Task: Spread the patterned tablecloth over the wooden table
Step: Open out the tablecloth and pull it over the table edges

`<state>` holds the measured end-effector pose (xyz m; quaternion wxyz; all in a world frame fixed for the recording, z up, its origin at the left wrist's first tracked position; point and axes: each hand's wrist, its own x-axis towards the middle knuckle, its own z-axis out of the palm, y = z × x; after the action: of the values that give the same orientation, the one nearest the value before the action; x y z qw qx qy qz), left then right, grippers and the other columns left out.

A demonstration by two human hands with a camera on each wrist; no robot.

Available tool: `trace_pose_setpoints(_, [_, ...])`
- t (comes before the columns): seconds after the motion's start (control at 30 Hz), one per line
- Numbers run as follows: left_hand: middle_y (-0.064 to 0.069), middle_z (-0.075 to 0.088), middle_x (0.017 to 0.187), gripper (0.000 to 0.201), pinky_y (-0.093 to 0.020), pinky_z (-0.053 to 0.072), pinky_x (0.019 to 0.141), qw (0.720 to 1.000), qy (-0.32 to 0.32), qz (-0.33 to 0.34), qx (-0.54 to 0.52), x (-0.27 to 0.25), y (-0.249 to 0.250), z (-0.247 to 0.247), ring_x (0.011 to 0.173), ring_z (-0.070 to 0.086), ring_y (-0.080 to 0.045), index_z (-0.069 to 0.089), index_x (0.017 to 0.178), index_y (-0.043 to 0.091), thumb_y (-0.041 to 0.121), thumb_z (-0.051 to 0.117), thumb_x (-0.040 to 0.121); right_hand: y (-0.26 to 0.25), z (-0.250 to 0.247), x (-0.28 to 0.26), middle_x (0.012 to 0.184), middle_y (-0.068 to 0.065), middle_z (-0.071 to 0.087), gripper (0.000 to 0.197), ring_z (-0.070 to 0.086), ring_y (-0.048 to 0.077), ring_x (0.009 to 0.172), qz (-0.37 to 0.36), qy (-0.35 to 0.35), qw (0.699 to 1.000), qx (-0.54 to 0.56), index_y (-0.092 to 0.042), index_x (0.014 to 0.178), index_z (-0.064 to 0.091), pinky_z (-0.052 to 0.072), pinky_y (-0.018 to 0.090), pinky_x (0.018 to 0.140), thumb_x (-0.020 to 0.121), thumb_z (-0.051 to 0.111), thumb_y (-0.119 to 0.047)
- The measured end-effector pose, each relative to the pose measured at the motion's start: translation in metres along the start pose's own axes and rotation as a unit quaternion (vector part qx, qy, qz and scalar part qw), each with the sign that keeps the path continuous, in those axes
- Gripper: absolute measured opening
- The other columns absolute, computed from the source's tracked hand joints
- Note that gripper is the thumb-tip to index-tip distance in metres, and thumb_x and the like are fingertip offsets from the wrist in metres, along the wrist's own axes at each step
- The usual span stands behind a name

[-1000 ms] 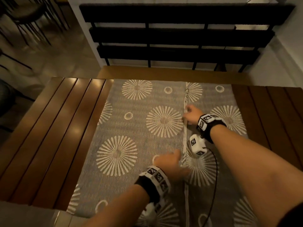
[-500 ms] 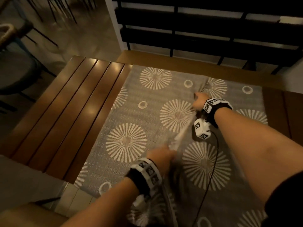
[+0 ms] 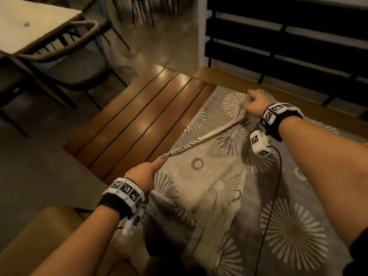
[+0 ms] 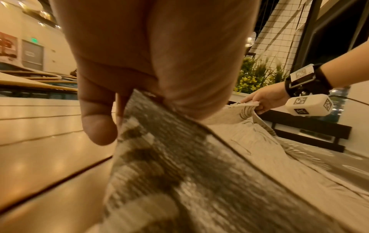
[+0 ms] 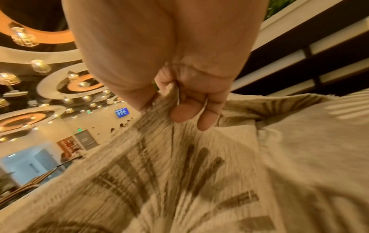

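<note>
The grey patterned tablecloth (image 3: pixel 288 226) with pale sunburst circles lies folded on the slatted wooden table (image 3: pixel 139 120). Its upper layer (image 3: pixel 207 188) is lifted, showing the paler underside. My left hand (image 3: pixel 145 172) pinches the hem at the near end (image 4: pixel 151 119). My right hand (image 3: pixel 255 102) pinches the same hem at the far end (image 5: pixel 171 100). The hem (image 3: pixel 201 139) stretches taut between both hands above the table. In the left wrist view, my right hand (image 4: pixel 261 100) holds the far corner up.
Bare wooden slats (image 3: pixel 111 136) lie to the left of the cloth. A dark slatted bench back (image 3: pixel 278 42) stands behind the table. A chair (image 3: pixel 65 62) and another table (image 3: pixel 29 22) stand at the far left. A cable (image 3: pixel 272 196) hangs from my right wrist.
Both hands took hold of the folded edge in the cloth's middle and lifted it, carrying the upper layer leftward towards the bare slats. The head view swung left.
</note>
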<state>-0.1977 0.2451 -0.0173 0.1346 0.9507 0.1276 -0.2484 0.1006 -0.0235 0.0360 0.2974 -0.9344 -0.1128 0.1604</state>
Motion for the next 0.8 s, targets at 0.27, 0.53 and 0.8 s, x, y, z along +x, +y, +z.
trace_pose_setpoints(0.27, [-0.018,0.060,0.122,0.097,-0.047,0.053,0.085,0.995,-0.008,-0.068,-0.071,0.013,-0.113,-0.040,0.100,0.062,-0.038,-0.018,0.135,0.063,0.052,0.051,0.068,-0.121,0.070,0.060,0.155,0.013,0.028,0.074,0.035,0.031,0.137,-0.051,-0.032,0.995,-0.073,-0.009,0.151,0.020,0.034,0.035,0.108,0.087,0.058,-0.017])
trace_pose_setpoints(0.53, [-0.010,0.059,0.121,0.102,-0.044,0.053,0.086,0.990,-0.026,-0.121,-0.064,0.033,-0.248,-0.055,0.103,0.061,-0.030,-0.016,0.142,0.053,0.016,0.059,0.084,-0.242,0.175,0.140,0.157,0.012,0.021,0.077,0.035,0.032,0.137,-0.069,-0.076,0.989,-0.106,-0.013,0.152,0.015,0.034,0.036,0.107,0.089,0.056,-0.029])
trace_pose_setpoints(0.8, [-0.007,0.056,0.119,0.113,-0.043,0.051,0.086,0.969,0.052,-0.192,-0.144,0.046,-0.346,-0.060,0.102,0.060,-0.029,-0.021,0.132,0.066,0.034,0.070,0.074,-0.334,0.266,0.210,0.157,0.011,0.024,0.085,0.037,0.030,0.137,-0.136,-0.143,0.978,-0.067,-0.026,0.152,0.002,0.034,0.035,0.109,0.089,0.059,-0.030])
